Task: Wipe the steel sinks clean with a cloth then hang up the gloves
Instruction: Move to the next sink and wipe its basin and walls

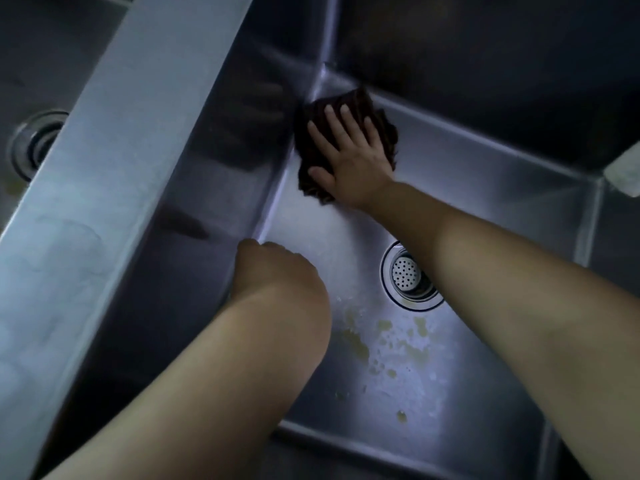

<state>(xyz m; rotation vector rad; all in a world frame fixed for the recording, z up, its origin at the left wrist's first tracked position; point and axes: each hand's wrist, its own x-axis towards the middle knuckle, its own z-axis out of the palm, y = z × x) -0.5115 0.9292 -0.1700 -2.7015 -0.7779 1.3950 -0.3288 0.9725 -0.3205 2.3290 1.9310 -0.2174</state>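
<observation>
Open sink floor (311,233) between both arms, walled left by the steel divider (114,174), drain strainer (407,273) alongside.

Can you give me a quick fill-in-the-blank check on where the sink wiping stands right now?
1. The right hand presses the dark cloth flat into the far ____ of the basin.
2. The left hand holds ____.
3. Yellowish stains lie on the basin floor just nearer the person than the ____.
4. A second drain shows in the sink to the ____.

Missing words: corner; nothing; drain; left
</observation>
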